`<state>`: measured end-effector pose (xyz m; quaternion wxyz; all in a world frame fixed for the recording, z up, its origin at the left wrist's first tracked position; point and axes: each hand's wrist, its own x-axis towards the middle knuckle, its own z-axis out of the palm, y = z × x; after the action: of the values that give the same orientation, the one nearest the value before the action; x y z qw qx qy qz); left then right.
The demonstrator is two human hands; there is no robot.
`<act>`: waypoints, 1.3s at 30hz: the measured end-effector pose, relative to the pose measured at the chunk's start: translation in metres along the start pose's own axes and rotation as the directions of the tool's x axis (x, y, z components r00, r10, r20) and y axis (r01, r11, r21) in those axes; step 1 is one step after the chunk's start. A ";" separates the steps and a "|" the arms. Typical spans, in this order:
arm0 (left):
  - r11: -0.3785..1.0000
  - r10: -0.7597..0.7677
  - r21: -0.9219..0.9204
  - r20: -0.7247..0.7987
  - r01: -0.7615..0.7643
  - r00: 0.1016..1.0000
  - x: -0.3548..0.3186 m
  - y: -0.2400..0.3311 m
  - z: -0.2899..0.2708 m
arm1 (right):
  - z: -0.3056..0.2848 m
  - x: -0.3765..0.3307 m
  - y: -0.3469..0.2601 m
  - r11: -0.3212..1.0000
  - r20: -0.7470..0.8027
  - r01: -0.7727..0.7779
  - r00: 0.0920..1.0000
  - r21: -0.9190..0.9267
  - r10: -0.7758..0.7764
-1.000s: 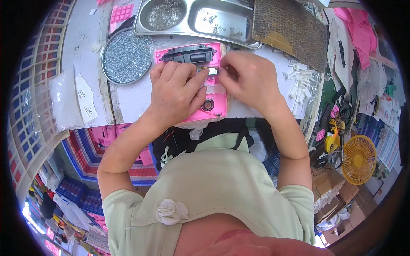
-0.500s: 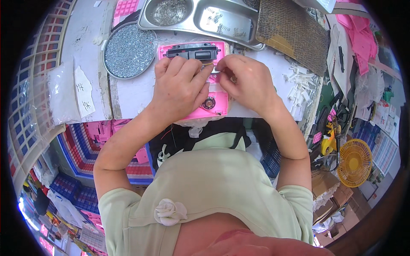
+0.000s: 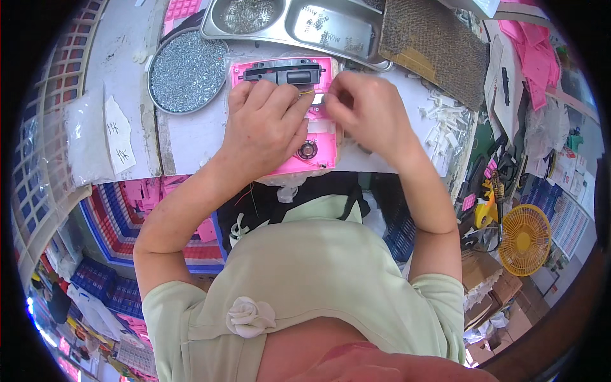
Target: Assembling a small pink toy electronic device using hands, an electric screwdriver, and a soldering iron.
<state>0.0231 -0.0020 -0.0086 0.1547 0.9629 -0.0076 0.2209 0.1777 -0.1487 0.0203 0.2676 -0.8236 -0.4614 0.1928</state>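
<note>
A pink plastic case (image 3: pixel 323 162) lies at the table's near edge, with a long black part (image 3: pixel 280 67) across its far end. A round dark speaker-like piece (image 3: pixel 307 150) sits in its near end. My left hand (image 3: pixel 261 127) rests over the case's left side, bent fingers bearing down on it and the index fingertip beside a thin yellow wire (image 3: pixel 307 91) and a small white piece (image 3: pixel 318 99). Just off the right side, my right hand (image 3: pixel 369 111) has thumb and fingers drawn into a pinch; anything between the fingertips is hidden.
A round tray of small screws (image 3: pixel 188 71) stands at the left. Behind the case is a steel compartment tray (image 3: pixel 267 37) holding small metal parts. Brown corrugated board (image 3: pixel 436 51) and a pile of white plastic pieces (image 3: pixel 441 124) lie at the right.
My right hand has drawn slightly right, away from the case's middle, so the small white piece shows more. The left hand keeps its place on the case; the whole view has shifted slightly.
</note>
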 end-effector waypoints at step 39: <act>0.986 0.020 -0.165 0.014 -0.018 1.000 0.030 -0.025 -0.006 | 0.014 -0.003 0.002 0.981 -0.067 -0.056 0.995 0.188 0.070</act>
<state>0.0502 0.0249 0.0020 0.2318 0.9483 -0.0363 0.2136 0.1701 -0.1486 0.0083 0.3538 -0.8157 -0.4050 0.2131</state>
